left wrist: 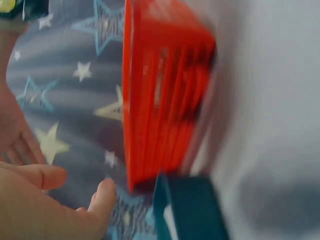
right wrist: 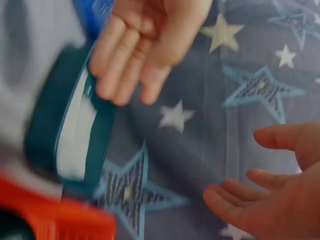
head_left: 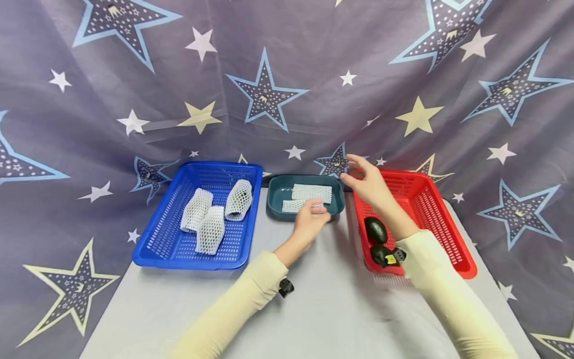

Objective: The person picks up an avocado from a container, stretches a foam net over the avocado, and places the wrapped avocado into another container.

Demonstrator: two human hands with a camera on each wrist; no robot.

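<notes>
My left hand hovers at the front edge of a dark green tray, fingers relaxed and holding nothing. Inside the tray lie white foam net sleeves, partly covered by that hand. My right hand is raised above the near left corner of a red basket, thumb and fingers spread apart with nothing between them. Two dark avocados rest in the red basket beneath the right forearm. In the right wrist view both the right hand and the left hand appear empty.
On the left stands a blue basket with three net-wrapped things in it. All containers stand on a pale table against a star-patterned cloth. Each wrist carries a small black device.
</notes>
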